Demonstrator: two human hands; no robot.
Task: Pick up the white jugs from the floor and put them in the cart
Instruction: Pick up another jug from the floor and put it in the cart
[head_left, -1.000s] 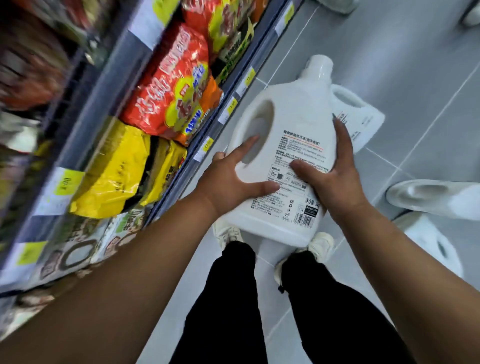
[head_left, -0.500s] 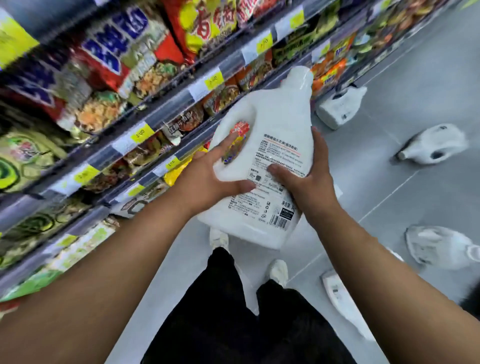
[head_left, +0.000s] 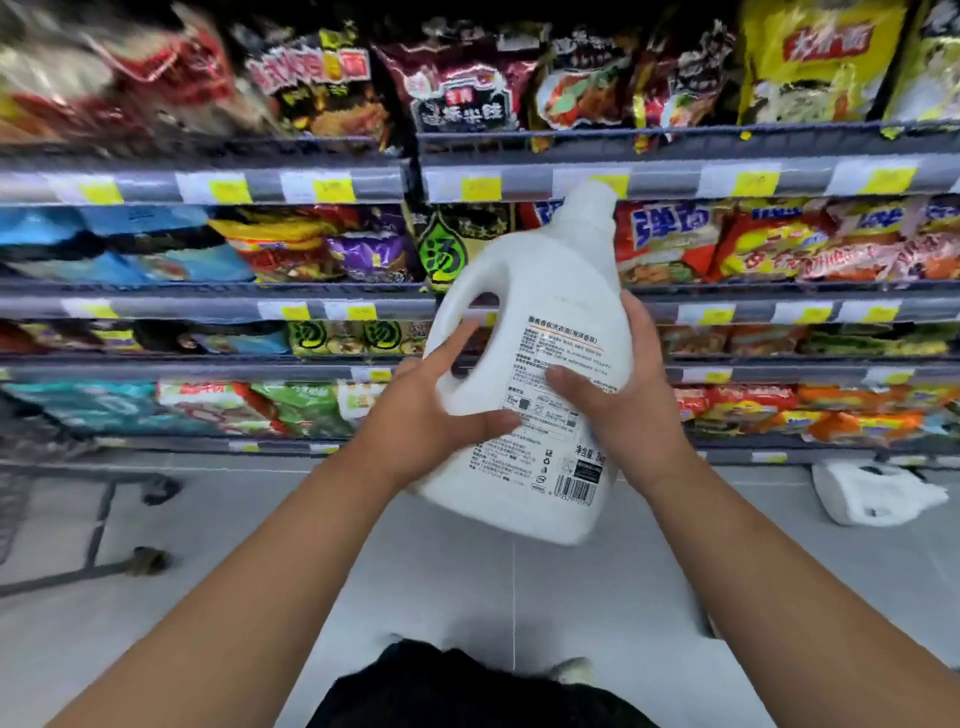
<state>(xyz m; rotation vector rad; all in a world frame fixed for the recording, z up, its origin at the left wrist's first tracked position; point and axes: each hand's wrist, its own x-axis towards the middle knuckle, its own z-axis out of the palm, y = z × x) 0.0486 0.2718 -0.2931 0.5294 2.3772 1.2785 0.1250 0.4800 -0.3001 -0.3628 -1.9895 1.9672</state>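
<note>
Cart (head_left: 102, 525) was cut off at the left edge and blurry, just frame and wheels. Left grip (head_left: 415, 415) and right grip (head_left: 626, 400) both clasped the jug (head_left: 535, 322) mid-air before the shelves (head_left: 208, 306), long axis near upright, cap up, leaning slightly right. Second jug (head_left: 872, 493) lay on the floor (head_left: 467, 597) far right.

Four grey shelves (head_left: 208, 301) stocked with instant-noodle packets (head_left: 670, 239), yellow price tags (head_left: 480, 188) along the edges; pale grey tiled floor (head_left: 467, 587) below; black trousers (head_left: 457, 691) at bottom edge.
</note>
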